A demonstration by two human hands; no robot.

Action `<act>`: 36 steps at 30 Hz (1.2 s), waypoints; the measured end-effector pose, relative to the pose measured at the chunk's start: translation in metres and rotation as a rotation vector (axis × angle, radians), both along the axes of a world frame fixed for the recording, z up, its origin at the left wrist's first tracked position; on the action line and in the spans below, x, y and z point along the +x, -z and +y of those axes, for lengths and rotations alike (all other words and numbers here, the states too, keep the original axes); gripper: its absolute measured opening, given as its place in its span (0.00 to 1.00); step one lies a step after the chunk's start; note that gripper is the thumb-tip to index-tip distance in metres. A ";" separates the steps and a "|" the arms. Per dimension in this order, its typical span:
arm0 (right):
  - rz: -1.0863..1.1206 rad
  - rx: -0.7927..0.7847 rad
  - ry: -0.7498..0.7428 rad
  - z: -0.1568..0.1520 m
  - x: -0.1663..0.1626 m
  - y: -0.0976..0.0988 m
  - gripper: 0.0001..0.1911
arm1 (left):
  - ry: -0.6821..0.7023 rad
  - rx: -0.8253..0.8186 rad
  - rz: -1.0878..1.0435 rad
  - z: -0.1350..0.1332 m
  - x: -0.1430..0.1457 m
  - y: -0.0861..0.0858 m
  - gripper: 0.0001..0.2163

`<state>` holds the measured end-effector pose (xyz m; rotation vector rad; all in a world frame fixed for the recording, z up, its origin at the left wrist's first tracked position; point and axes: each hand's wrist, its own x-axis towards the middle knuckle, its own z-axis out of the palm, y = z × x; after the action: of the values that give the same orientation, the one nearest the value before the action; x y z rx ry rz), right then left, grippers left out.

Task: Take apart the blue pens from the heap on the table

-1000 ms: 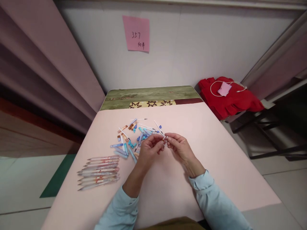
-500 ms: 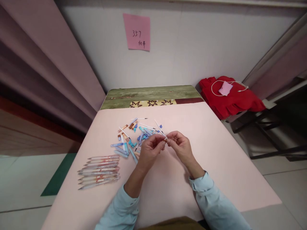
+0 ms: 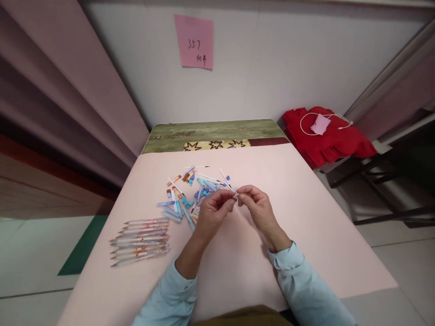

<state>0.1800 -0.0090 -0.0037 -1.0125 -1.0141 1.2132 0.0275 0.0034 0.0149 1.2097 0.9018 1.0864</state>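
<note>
My left hand (image 3: 215, 210) and my right hand (image 3: 256, 206) meet fingertip to fingertip above the table. Both are closed in a pinch on a small white piece (image 3: 237, 195), mostly hidden by the fingers, so its exact kind is unclear. Just beyond and left of the hands lies a loose heap of pen parts: blue pen barrels (image 3: 188, 218), white ink refills (image 3: 225, 179) with dark tips, brown parts (image 3: 186, 177) and small blue pieces (image 3: 228, 178). Nearer on the left, several pens (image 3: 141, 242) with pale printed barrels lie side by side, tips pointing left.
A pale pink sheet (image 3: 306, 253) covers most of the table, whose green patterned top (image 3: 217, 130) shows at the far end. Beyond stands a white wall with a pink note (image 3: 194, 41). A red cloth (image 3: 326, 140) with a white cable lies at right; a curtain (image 3: 68, 68) hangs left.
My right fingertips have shifted slightly on the small piece, and more white shows between the hands. The pens and loose parts stay where they were.
</note>
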 end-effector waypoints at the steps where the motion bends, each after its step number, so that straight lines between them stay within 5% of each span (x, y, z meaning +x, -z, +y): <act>1: 0.001 0.000 -0.001 0.000 0.000 0.000 0.10 | 0.004 0.006 0.010 0.000 0.000 0.000 0.07; 23: 0.024 0.037 0.005 -0.002 -0.002 -0.005 0.08 | -0.126 0.389 0.312 -0.005 -0.001 -0.004 0.06; 36: 0.270 -0.111 -0.027 -0.001 -0.009 0.001 0.10 | -0.133 0.353 0.304 -0.005 -0.001 -0.004 0.05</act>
<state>0.1711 -0.0095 -0.0047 -0.8931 -0.7584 1.3986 0.0269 -0.0018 0.0184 1.6589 1.0622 1.2231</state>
